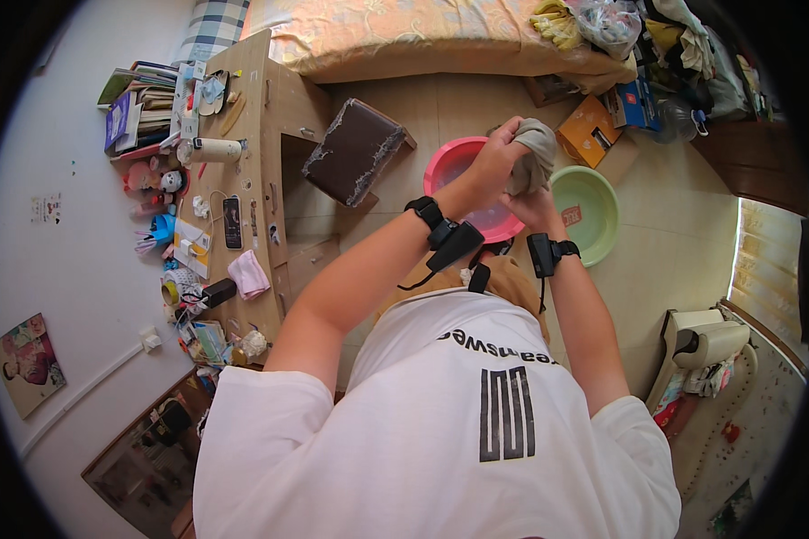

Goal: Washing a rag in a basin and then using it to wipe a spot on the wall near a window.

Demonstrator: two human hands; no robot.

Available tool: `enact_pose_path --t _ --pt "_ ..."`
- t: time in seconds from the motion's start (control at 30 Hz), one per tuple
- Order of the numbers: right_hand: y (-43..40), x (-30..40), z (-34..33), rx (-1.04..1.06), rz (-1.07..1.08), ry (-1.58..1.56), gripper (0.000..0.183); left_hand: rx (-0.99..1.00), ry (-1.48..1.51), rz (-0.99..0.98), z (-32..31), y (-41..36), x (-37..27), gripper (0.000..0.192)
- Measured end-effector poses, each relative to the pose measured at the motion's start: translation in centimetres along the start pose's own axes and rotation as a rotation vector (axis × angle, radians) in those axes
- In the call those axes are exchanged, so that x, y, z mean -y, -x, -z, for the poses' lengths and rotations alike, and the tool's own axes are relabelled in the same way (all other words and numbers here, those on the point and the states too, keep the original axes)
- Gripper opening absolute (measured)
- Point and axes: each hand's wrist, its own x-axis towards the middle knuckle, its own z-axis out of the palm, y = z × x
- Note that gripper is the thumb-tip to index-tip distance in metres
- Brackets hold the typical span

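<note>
A grey-beige cloth [534,153] is bunched up between my two hands, above the floor. My left hand [497,158] grips it from the upper left, the fingers wrapped into its folds. Lower down, my right hand [534,207] closes on the cloth's bottom end; part of that grip is hidden. Beneath my hands stands a pink plastic basin [433,176] holding liquid, partly covered by my left forearm. A pale green plastic basin [610,226] is just to the right, with a reddish printed mark on its bottom.
A brown stool [354,151] with a frayed cover stands left of the basins. Further left is a cluttered wooden desk [256,202] with a phone [232,222] and a pink cloth [248,275]. An orange box [588,131] lies beyond, near the bed [404,40].
</note>
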Motion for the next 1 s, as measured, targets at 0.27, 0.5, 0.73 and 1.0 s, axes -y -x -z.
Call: enact_pose_path --t 0.27,0.5,0.73,1.0 --pt "-1.2 0.4 0.6 -0.073 -0.106 -0.610 0.049 0.001 0.104 0.043 1.8 1.1 -1.4 0.019" --pt "-1.1 1.3 -0.1 -0.344 -0.159 -0.554 0.049 -0.067 0.080 -0.018 3.6 1.5 -1.3 0.019" --pt "-1.3 -0.7 3.6 -0.115 -0.197 -0.735 0.043 -0.113 -0.099 0.017 6.6 2.0 -2.1 0.022" --pt "-1.6 -0.9 2.0 -0.332 -0.072 -0.518 0.036 -0.203 -0.284 0.033 8.8 2.6 -2.7 0.024"
